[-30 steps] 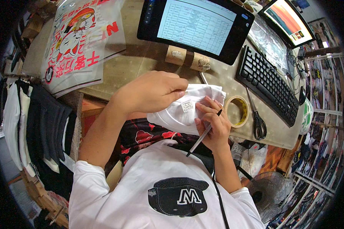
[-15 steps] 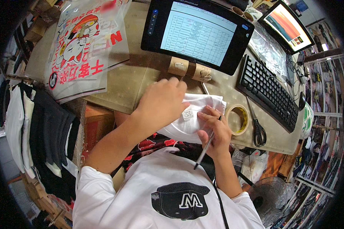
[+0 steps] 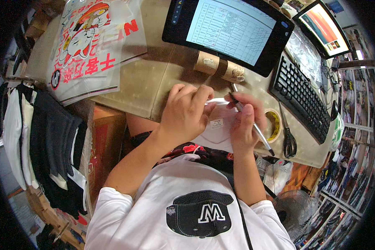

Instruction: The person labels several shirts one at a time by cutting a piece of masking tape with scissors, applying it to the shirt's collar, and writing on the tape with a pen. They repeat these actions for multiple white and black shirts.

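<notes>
A white folded garment (image 3: 216,135) with a small printed label (image 3: 216,123) lies over my lap at the near table edge. My left hand (image 3: 186,109) is closed on its upper left edge, fingers curled around the cloth. My right hand (image 3: 246,121) grips a silver-and-black pen (image 3: 260,135) slanting down to the right, its fingers close to the garment's right edge. Motion blur softens the right fingers, so I cannot tell whether they also touch the cloth.
A tablet (image 3: 233,31) showing a table stands behind cardboard rolls (image 3: 208,62). To the right are a tape roll (image 3: 274,125), black scissors (image 3: 289,143), a keyboard (image 3: 300,100) and a monitor (image 3: 324,29). A printed plastic bag (image 3: 91,62) lies left; garments (image 3: 46,137) hang beside the table.
My left hand has come down onto the garment's edge, and the cloth's upper edge is raised. The right hand has lifted and turned, swinging the pen's lower end rightward. The view has shifted slightly.
</notes>
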Motion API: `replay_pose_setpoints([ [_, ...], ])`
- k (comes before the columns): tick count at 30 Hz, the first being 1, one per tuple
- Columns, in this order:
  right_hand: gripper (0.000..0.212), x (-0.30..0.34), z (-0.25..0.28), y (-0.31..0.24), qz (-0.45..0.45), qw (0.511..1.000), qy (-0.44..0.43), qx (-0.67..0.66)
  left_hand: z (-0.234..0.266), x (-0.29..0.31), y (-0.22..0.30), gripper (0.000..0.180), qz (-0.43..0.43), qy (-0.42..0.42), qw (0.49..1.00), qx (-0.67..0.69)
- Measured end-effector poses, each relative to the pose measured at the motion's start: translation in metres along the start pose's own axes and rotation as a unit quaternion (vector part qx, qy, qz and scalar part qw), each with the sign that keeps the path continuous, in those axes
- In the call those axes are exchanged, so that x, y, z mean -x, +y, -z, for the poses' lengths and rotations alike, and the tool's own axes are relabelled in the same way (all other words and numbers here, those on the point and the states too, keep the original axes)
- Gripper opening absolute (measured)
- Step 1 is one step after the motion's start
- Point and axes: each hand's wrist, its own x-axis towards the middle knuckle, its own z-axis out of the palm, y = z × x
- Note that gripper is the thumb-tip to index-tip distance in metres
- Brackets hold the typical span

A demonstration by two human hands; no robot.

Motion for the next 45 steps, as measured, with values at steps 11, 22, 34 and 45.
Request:
replay_pose_setpoints([
  [11,0.028,-0.004,0.005,0.004,-0.044,0.990,0.011,0.135,-0.006,0.006,-0.011,0.021,0.046,0.012,0.995,0.087],
  [22,0.027,-0.010,-0.003,0.000,0.028,0.968,-0.054,0.242,-0.005,0.007,-0.012,0.022,0.056,0.027,0.993,0.104],
  [34,0.029,-0.009,0.000,0.003,0.007,0.966,-0.059,0.251,-0.005,0.005,-0.009,0.020,0.057,0.029,0.992,0.107],
  [45,0.026,-0.009,0.000,0.001,-0.008,0.967,-0.056,0.248,-0.006,0.007,-0.015,0.019,0.025,0.016,0.997,0.078],
])
